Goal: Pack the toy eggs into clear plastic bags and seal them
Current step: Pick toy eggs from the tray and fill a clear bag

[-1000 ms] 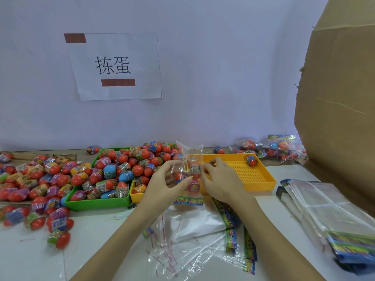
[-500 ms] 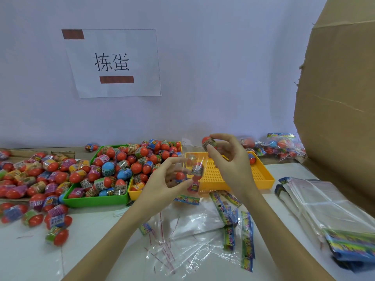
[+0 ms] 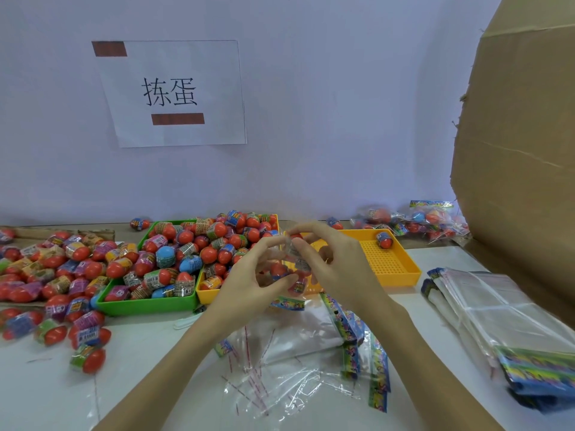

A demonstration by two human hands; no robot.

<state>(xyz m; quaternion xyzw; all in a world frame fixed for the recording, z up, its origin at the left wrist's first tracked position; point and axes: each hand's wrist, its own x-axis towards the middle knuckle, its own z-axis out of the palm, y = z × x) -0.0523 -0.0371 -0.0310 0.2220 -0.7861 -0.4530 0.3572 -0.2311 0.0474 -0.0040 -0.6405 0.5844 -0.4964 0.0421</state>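
- The left hand (image 3: 249, 275) grips a clear plastic bag (image 3: 292, 269) with toy eggs inside, held above the middle of the worktop (image 3: 149, 384).
- The right hand (image 3: 336, 262) pinches the bag's top.
- A green tray (image 3: 149, 303) heaped with loose eggs (image 3: 186, 244) sits toward the far left edge.
- A yellow tray (image 3: 398, 275) lies behind the hands.
- Empty bags (image 3: 497, 318) are stacked at the right edge.

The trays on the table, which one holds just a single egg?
The yellow tray at the right, behind the right hand: one egg lies in its far corner. The green tray is heaped with eggs.
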